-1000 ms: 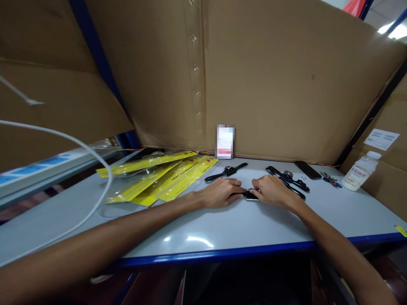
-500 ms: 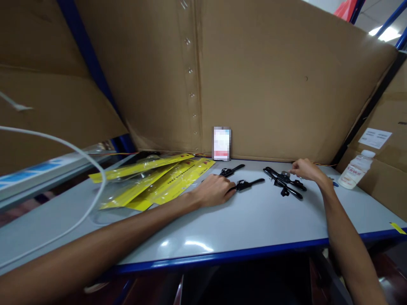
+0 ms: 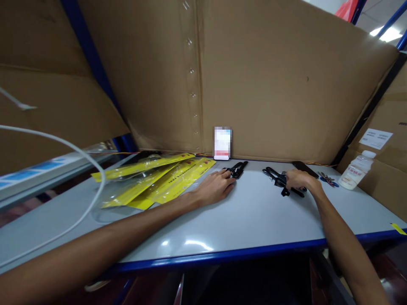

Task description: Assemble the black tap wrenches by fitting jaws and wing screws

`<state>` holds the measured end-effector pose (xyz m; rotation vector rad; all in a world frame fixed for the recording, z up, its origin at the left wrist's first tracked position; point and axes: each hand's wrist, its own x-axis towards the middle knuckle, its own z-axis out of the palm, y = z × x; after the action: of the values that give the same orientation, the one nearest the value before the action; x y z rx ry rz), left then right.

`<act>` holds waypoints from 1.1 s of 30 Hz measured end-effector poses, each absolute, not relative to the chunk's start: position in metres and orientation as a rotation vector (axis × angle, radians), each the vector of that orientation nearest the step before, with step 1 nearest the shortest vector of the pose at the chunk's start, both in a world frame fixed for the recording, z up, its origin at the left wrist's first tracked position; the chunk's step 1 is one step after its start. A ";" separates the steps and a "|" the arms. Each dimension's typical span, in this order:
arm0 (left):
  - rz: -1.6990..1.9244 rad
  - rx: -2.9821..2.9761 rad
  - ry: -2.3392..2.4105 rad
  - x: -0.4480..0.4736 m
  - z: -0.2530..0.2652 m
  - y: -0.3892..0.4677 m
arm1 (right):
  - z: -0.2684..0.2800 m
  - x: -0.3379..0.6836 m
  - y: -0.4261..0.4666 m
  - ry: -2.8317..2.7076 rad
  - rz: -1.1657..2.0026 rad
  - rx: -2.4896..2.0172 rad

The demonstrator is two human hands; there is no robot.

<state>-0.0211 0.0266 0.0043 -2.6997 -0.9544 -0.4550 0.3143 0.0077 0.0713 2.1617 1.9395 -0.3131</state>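
Arguably, snagging was risked by overlapping tools [image 3: 279,181] at nine o'clock from the right hand [image 3: 297,179]; neither its grip nor the left hand's [image 3: 216,186] could be told.

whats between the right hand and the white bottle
In the head view, what looks like a bunch of keys lies between the right hand and the bottle; a dark slab's near end lies closer to the hand.

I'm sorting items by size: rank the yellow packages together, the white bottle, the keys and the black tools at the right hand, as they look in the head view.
1. Yellow packages
2. White bottle and black tools: unsure, as the right hand hides part of the latter
3. Keys
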 end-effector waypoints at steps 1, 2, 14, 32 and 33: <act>-0.465 -2.702 -0.951 -0.022 0.004 0.028 | 0.071 0.314 0.008 1.951 -0.302 2.162; -0.466 -2.700 -0.952 -0.023 0.004 0.029 | 0.071 0.315 0.008 1.965 -0.302 2.159; -0.670 -2.672 -0.969 -0.023 0.001 0.033 | 0.089 0.342 0.006 2.389 -0.423 1.940; -0.476 -2.984 -0.525 -0.009 0.011 -0.008 | 0.064 0.271 -0.001 2.705 -0.609 1.900; -0.461 -2.994 -0.548 -0.009 0.012 -0.008 | 0.067 0.277 0.001 2.710 -0.397 2.055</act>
<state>-0.0087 -0.0078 0.0121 -2.9939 -0.5477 -0.4610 0.2769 0.0012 0.0670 2.0546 2.7098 -0.3971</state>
